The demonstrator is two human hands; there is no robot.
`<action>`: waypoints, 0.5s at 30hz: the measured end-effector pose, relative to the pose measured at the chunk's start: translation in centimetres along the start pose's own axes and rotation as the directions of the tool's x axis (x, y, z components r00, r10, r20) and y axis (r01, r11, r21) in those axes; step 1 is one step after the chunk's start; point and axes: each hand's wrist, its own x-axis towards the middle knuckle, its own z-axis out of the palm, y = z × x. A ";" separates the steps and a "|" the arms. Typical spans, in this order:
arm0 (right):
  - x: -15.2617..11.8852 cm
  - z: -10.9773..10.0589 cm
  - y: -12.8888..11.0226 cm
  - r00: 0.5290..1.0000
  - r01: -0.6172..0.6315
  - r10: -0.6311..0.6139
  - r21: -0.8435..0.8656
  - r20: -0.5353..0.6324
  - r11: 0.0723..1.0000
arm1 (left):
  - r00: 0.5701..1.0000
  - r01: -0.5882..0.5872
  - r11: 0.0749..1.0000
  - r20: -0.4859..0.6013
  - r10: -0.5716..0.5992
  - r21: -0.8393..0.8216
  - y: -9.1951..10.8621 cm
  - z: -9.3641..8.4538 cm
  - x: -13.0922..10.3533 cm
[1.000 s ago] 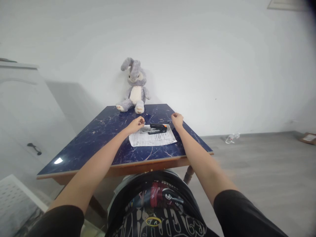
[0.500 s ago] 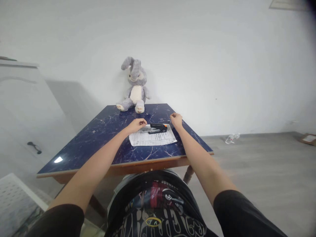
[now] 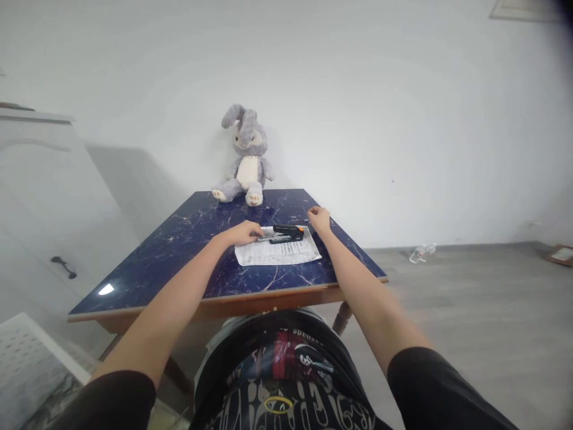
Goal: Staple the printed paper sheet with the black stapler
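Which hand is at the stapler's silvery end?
The left hand, at the silvery end of the black stapler; the right hand is apart, beyond the orange-marked end.

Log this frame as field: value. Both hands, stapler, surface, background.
Left hand: at the left end of the printed paper, fingertips by a greyish item, grip unclear
Right hand: right of the stapler, fingers curled, contents unclear
Stapler: black with orange part, lying on paper
Surface: blue marbled table
Background: grey plush rabbit seated at table's far side
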 end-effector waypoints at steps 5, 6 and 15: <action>0.1 0.1 0.0 1.000 0.005 -0.005 -0.014 0.004 1.000 | 0.999 0.015 1.000 -0.035 -0.014 0.025 -0.5 0.2 0.1; 0.1 0.1 0.0 1.000 0.005 -0.005 -0.016 0.004 1.000 | 0.998 0.033 0.999 -0.047 -0.031 0.036 -0.5 0.2 0.1; 0.1 0.2 0.0 1.000 -0.001 0.002 -0.029 0.018 1.000 | 0.995 0.103 0.992 0.002 -0.103 0.072 0.0 0.0 0.0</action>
